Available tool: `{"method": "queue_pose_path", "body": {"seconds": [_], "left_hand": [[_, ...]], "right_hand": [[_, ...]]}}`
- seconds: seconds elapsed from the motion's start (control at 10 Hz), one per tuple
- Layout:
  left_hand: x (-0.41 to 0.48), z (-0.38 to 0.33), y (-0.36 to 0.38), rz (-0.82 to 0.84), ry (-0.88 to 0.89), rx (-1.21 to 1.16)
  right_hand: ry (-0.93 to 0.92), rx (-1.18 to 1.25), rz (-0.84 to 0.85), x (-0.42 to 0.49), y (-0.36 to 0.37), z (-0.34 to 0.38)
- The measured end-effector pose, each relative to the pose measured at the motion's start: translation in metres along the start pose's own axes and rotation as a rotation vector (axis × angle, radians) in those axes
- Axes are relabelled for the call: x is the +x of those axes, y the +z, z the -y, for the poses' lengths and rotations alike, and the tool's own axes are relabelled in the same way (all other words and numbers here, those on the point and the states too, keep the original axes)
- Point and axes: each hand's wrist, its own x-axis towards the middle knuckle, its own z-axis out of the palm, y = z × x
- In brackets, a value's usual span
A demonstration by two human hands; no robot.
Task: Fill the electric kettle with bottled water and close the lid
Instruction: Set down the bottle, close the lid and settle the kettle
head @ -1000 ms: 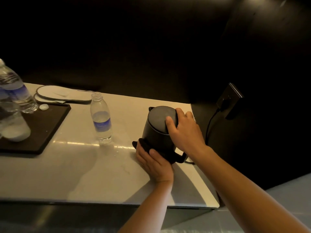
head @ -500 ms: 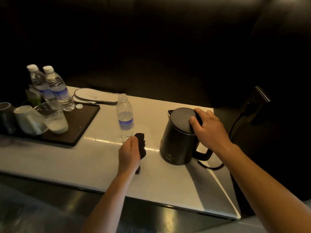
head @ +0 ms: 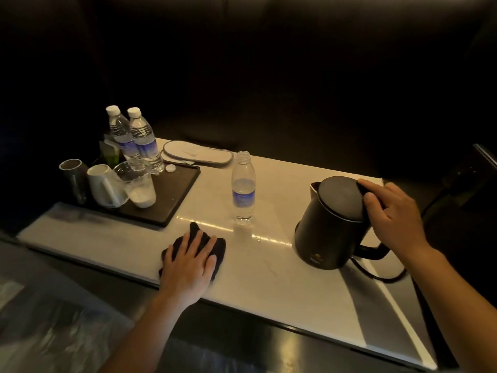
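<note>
The left hand (head: 188, 261) is now lying flat on a dark cloth (head: 194, 250) near the front edge of the tabletop (head: 282, 278), its fingers (head: 197, 240) spread wide and pressing the cloth down rather than gripping it. A second ago that hand was tucked against the foot of the kettle (head: 332, 224) with the cloth; half a second ago it was carrying the cloth away, and now it is well apart from the kettle, on the near side of the open bottle (head: 243, 188).

The right hand (head: 391, 214) is staying on the kettle, fingers curled over the rear edge of the lid (head: 340, 197) above the handle. The lid is looking closed, though in this dim light a small gap at the spout side cannot be ruled out. The kettle is standing upright at the right end of the tabletop, its cord (head: 382, 275) trailing behind.

The open bottle is standing uncapped between cloth and kettle, partly filled, with a loose cap (head: 170, 168) lying on the dark tray (head: 172, 200) beside two sealed bottles (head: 134, 138).

Taken together, the pouring is likely finished and the wiping around the base is ending, so the task is probably at or very near completion, with only a firm press on the lid possibly remaining.
</note>
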Motion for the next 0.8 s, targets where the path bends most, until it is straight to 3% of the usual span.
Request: {"method": "queue_pose_path", "body": {"seconds": [0.4,0.6,0.8], "left_hand": [[0.041,0.022,-0.010,0.060,0.000,-0.016],[0.050,0.029,-0.013,0.053,-0.014,-0.019],[0.054,0.044,-0.002,-0.050,0.076,0.047]], "right_hand": [[0.190,0.185,-0.233,-0.035,0.015,0.006],[0.278,0.152,-0.315,-0.051,0.014,0.020],[0.413,0.128,-0.367,-0.058,0.009,0.037]]}}
